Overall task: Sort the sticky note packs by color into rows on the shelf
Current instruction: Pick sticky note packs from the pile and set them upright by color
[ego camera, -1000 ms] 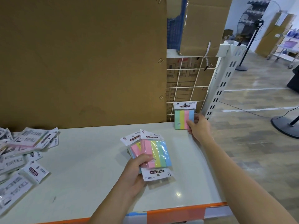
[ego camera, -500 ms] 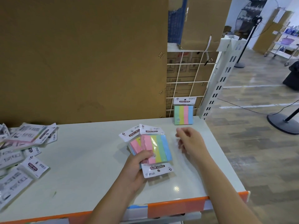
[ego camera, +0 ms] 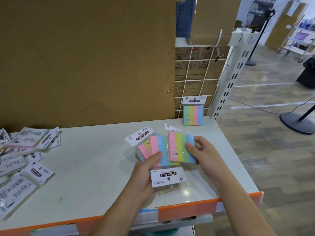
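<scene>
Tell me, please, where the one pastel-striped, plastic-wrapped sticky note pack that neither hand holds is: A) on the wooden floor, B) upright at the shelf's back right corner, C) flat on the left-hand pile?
B: the pastel-striped sticky note pack stands upright at the back right of the white shelf, before the white wire grid.

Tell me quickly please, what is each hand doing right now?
Left hand: holds a fan of packs, thumb on top.
Right hand: pinches the front pack, thumb on its blue strip.
</scene>
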The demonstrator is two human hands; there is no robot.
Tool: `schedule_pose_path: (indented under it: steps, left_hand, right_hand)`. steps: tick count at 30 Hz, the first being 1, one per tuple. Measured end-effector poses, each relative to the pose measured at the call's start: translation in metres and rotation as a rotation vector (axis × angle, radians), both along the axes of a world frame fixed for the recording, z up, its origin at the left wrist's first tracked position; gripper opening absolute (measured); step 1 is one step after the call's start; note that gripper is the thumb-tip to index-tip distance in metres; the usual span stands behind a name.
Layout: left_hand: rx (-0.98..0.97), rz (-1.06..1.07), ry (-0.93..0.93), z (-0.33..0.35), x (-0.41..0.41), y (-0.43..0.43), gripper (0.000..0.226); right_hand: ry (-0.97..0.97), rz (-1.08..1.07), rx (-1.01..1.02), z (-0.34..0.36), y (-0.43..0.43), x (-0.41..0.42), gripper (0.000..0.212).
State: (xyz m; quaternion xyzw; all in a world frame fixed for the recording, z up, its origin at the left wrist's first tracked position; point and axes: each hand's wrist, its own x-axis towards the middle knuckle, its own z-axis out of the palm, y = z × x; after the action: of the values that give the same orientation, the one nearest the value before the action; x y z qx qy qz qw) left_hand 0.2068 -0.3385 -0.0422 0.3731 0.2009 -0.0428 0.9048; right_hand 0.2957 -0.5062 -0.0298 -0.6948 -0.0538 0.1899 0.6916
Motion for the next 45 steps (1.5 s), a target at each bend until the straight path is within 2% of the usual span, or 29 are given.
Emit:
schedule_pose_path:
  steps: [3, 7, 10, 14, 19, 23, 28, 31, 35, 41, 45]
  left_hand:
    - [-0.087, 0.021, 0.022, -0.001, -0.001, 0.002, 0.043]
    - [-0.103, 0.061, 0.046, -0.001, -0.004, 0.011, 0.042]
    - [-0.084, 0.127, 0.036, 0.001, -0.004, 0.019, 0.031]
    - [-0.017, 0.207, -0.035, 0.007, -0.003, 0.029, 0.045]
    - [0.146, 0.242, -0.078, 0.010, -0.006, 0.035, 0.048]
    - [0.084, 0.285, 0.017, 0.003, -0.008, 0.038, 0.032]
    - [0.045, 0.247, 0.083, -0.005, -0.011, 0.039, 0.030]
    - [0.040, 0.217, 0.084, -0.006, -0.009, 0.034, 0.033]
    - [0.017, 0.169, 0.088, -0.003, -0.004, 0.021, 0.034]
    - [-0.024, 0.133, 0.099, -0.002, -0.001, 0.013, 0.033]
    - [-0.050, 0.124, 0.086, -0.003, 0.001, 0.013, 0.036]
  right_hand:
    - [-0.035, 0.024, -0.004, -0.002, -0.002, 0.002, 0.014]
    - [-0.152, 0.009, -0.036, 0.007, 0.010, 0.019, 0.009]
    - [-0.176, 0.132, -0.057, 0.018, 0.024, 0.035, 0.007]
    - [-0.143, 0.274, -0.184, 0.011, 0.042, 0.034, 0.010]
    - [-0.101, 0.297, -0.128, -0.006, 0.050, 0.022, 0.014]
    - [-0.202, 0.133, -0.115, 0.000, 0.049, 0.035, 0.004]
    - [-0.431, -0.182, -0.346, 0.001, 0.018, 0.087, 0.010]
    - [-0.450, -0.294, -0.478, -0.006, -0.003, 0.118, 0.020]
    - [-0.360, -0.351, -0.685, -0.019, -0.005, 0.145, 0.030]
    - [-0.347, -0.383, -0.695, -0.023, 0.003, 0.153, 0.037]
    - [-0.375, -0.453, -0.633, -0.018, 0.005, 0.126, 0.037]
